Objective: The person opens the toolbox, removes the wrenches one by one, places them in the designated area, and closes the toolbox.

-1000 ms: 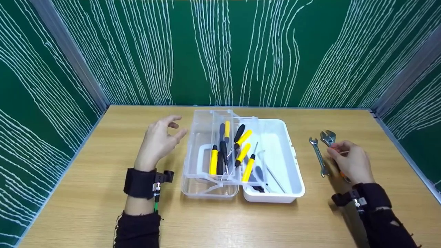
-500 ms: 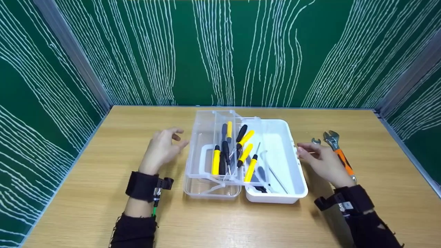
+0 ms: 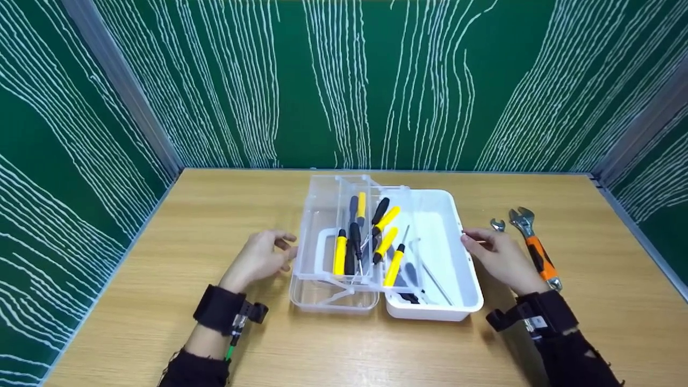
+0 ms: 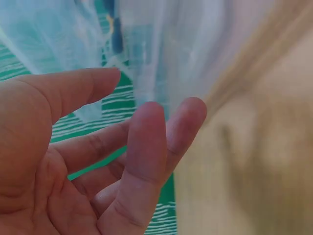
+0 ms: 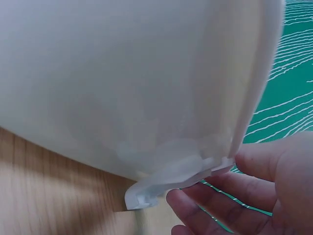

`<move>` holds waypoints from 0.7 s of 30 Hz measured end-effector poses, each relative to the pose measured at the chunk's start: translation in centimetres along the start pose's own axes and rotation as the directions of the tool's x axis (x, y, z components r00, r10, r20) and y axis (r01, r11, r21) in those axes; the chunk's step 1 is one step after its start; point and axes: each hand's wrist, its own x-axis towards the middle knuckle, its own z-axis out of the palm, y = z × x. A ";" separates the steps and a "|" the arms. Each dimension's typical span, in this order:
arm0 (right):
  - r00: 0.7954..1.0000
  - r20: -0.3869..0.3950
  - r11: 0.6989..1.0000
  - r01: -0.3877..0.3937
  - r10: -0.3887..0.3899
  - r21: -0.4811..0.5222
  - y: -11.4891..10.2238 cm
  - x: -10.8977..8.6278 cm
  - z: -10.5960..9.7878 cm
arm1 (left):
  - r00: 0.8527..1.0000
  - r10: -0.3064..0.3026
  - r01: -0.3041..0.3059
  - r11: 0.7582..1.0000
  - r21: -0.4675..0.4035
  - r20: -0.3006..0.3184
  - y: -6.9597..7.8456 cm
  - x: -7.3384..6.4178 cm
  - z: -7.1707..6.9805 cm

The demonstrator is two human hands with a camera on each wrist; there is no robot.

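Observation:
A white toolbox [image 3: 434, 313] stands unfolded on the table, its clear lid [image 3: 333, 302] laid over to the left. Between them, raised clear trays [image 3: 316, 207] hold several yellow and black screwdrivers [image 3: 341, 255]. On the right, my right hand [image 3: 500, 260] has its thumb at the box rim and its fingers by the white latch [image 5: 168, 178], pinching the side there. My left hand [image 3: 260, 257] is beside the left edge of the clear lid and trays, fingers loosely bent and apart, with nothing held. Some tools in the white base show only through the clear plastic.
An adjustable wrench [image 3: 537, 252] with an orange and black handle lies right of the box. Beside it a small wrench's head [image 3: 497, 224] shows, the rest hidden by my right hand. Green panels [image 3: 344, 80] with white lines enclose the table [image 3: 236, 199] behind and at both sides.
My right hand has let go of the adjustable wrench on the table and moved left to the toolbox's side. My left hand has lowered toward the near side, close to the lid.

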 end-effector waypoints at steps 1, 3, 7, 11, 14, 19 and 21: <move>1.000 0.003 1.000 0.001 -0.001 0.005 0.0 0.0 0.0 | 1.000 -0.002 0.002 1.000 -0.011 0.003 -0.2 -0.2 0.1; 1.000 0.007 1.000 0.002 -0.002 0.015 0.0 0.0 0.1 | 1.000 -0.004 0.005 1.000 -0.028 0.007 -0.5 -0.5 0.5; 1.000 0.013 1.000 -0.007 0.006 0.025 0.0 0.0 0.3 | 1.000 -0.003 0.004 0.999 -0.053 0.011 -0.9 -1.0 1.0; 1.000 0.004 1.000 0.002 -0.002 0.021 0.0 0.0 0.4 | 1.000 0.011 -0.011 0.998 -0.056 0.004 -1.2 -1.2 1.4; 1.000 -0.011 0.999 0.023 -0.023 0.026 0.2 0.1 0.5 | 0.999 0.035 -0.035 0.999 -0.037 0.002 -1.3 -1.4 1.5; 0.999 -0.023 0.999 0.039 -0.038 0.035 0.2 0.2 0.6 | 0.998 0.054 -0.054 0.998 -0.021 0.020 -1.5 -1.8 1.4; 0.999 -0.025 0.999 0.038 -0.037 0.036 0.2 0.2 0.6 | 0.998 0.055 -0.054 0.998 -0.027 0.033 -1.5 -1.9 1.5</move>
